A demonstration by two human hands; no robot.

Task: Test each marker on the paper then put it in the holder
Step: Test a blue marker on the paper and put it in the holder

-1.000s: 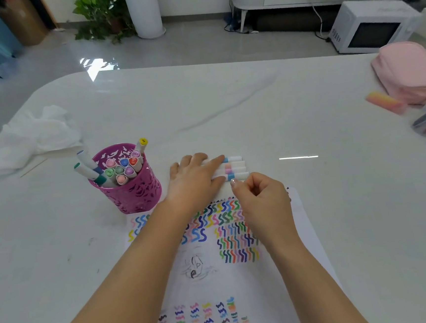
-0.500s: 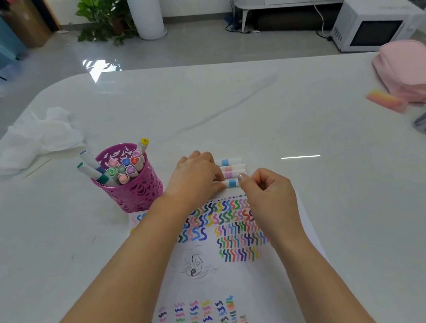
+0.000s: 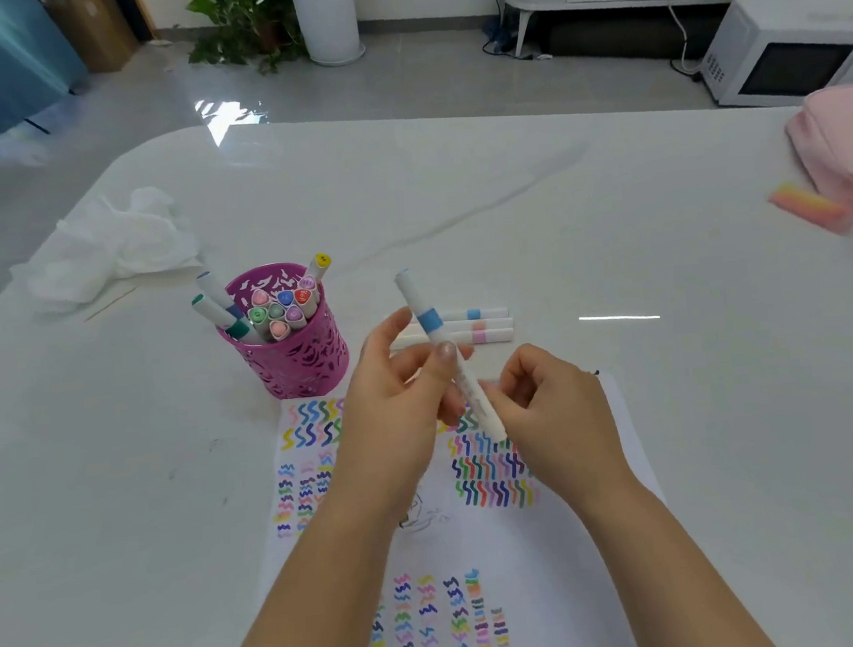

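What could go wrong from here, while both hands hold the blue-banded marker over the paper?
1. The left hand and right hand hold the blue-banded marker by fingertip grip only; uncapping might make it slip onto the paper.
2. Three loose markers lie just beyond the hands on the glossy table; a knock could roll them.
3. The pink holder looks crowded; insertion may jam.

The holder point(image 3: 291, 366) stands just left of the left hand point(image 3: 396, 408), its mouth packed with standing markers point(image 3: 279, 313), little gap between. Three loose markers point(image 3: 481, 326) lie just beyond the hands; past them the table point(image 3: 506, 202) is open. A tissue point(image 3: 113, 242) lies far left.
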